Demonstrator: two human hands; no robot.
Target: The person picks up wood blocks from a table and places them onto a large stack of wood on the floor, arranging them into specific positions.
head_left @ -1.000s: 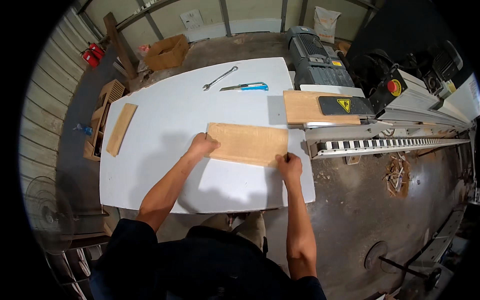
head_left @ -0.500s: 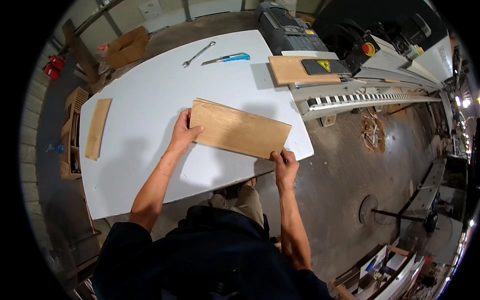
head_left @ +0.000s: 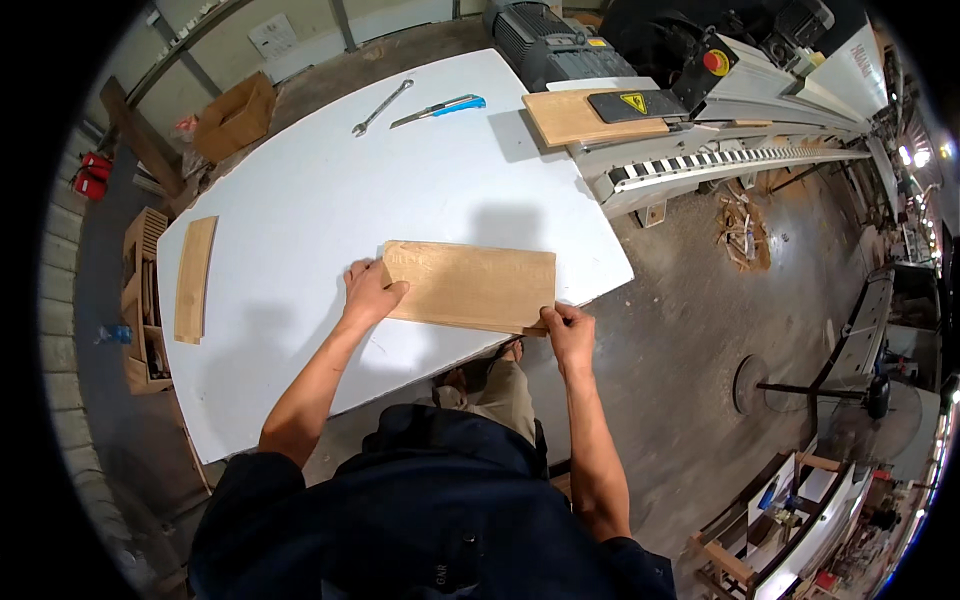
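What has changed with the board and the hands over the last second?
The board has slid toward the table's near right corner. Both hands kept their grip: left hand on its left end, right hand at its near right corner. The wrench, knife and small plank stayed put.

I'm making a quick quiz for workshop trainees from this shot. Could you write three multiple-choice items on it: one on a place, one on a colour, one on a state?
1. Where does the narrow wood strip lie?
A. at the white table's left end
B. on the grey floor
C. in the cardboard box

2. What colour is the handle of the knife beside the wrench?
A. red
B. blue
C. green

3. How is the wooden board handled?
A. lifted clear off the table
B. lying untouched
C. flat on the table, a hand at each end

Answers: 1 A, the strip rests near the table's left edge. 2 B, the handle shows bright blue. 3 C, the left hand and right hand grip its ends.
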